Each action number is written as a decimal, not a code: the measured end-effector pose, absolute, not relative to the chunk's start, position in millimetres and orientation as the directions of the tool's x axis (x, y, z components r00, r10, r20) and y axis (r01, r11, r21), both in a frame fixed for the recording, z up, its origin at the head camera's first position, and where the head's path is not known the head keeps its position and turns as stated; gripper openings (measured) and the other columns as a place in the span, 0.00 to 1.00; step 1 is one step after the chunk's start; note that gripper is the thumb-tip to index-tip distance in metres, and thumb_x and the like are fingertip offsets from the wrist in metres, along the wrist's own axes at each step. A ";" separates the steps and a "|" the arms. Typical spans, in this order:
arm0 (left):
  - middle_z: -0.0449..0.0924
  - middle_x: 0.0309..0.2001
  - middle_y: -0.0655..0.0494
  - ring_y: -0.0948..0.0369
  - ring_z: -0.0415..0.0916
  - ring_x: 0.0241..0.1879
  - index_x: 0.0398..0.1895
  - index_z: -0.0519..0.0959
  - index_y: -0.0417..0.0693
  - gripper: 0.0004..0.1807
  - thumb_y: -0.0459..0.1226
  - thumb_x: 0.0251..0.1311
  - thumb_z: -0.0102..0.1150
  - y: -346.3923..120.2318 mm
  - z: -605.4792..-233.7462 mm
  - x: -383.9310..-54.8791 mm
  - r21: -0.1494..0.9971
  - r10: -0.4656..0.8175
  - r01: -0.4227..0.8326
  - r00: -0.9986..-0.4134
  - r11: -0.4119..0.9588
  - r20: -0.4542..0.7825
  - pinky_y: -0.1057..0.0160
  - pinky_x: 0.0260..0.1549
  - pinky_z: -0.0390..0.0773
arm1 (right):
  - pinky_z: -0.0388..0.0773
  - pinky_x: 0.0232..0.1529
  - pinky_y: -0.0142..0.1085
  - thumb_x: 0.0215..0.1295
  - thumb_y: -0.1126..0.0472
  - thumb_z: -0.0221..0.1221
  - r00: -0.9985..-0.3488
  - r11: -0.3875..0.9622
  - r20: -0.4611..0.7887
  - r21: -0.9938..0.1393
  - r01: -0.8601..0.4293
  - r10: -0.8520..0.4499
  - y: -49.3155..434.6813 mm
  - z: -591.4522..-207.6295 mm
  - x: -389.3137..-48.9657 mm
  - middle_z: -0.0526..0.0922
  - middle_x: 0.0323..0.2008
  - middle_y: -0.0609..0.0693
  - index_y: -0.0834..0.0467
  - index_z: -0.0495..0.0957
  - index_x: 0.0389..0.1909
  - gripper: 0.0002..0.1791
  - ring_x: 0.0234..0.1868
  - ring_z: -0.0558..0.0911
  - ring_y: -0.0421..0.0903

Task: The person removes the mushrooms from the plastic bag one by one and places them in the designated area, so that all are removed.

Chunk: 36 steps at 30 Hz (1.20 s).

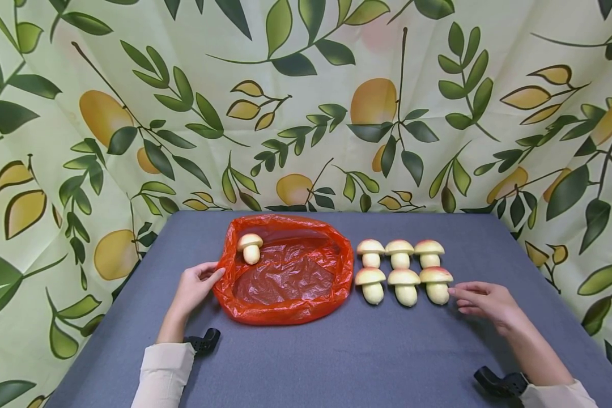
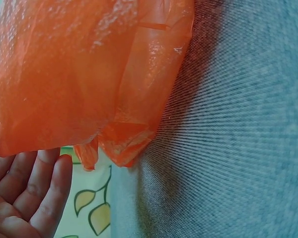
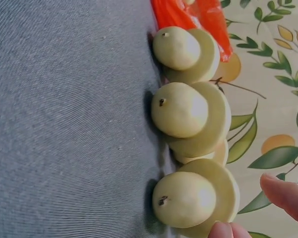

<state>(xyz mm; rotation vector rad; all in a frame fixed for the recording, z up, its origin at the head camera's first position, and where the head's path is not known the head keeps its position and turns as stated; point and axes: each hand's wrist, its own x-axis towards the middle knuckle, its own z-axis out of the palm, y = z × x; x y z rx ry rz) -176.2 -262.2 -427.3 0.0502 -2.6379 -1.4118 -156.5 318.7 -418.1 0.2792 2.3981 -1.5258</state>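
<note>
A red plastic bag lies wide open on the table, with one toy mushroom inside at its back left. My left hand pinches the bag's left rim; in the left wrist view its fingers reach up behind the orange-red plastic. Right of the bag, more mushrooms with pale stems and yellow-red caps lie in two rows of three. My right hand is at the near-row right mushroom, fingertips right beside its stem. The right wrist view shows thumb and finger apart near that mushroom.
The table has a blue-grey cloth. Behind it and at both sides hangs a curtain printed with leaves and fruit. Black cameras sit on both wrists, the left one close over the cloth.
</note>
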 end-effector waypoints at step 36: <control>0.84 0.44 0.34 0.82 0.72 0.29 0.52 0.78 0.29 0.20 0.37 0.63 0.60 -263.3 -427.4 -174.9 0.831 -0.095 0.021 -0.992 0.556 0.088 0.79 0.34 0.75 | 0.82 0.37 0.31 0.64 0.54 0.61 -0.959 0.447 -0.250 -0.879 0.167 -0.133 277.4 -397.9 -165.6 0.81 0.31 0.32 0.71 0.74 0.53 0.25 0.32 0.82 0.32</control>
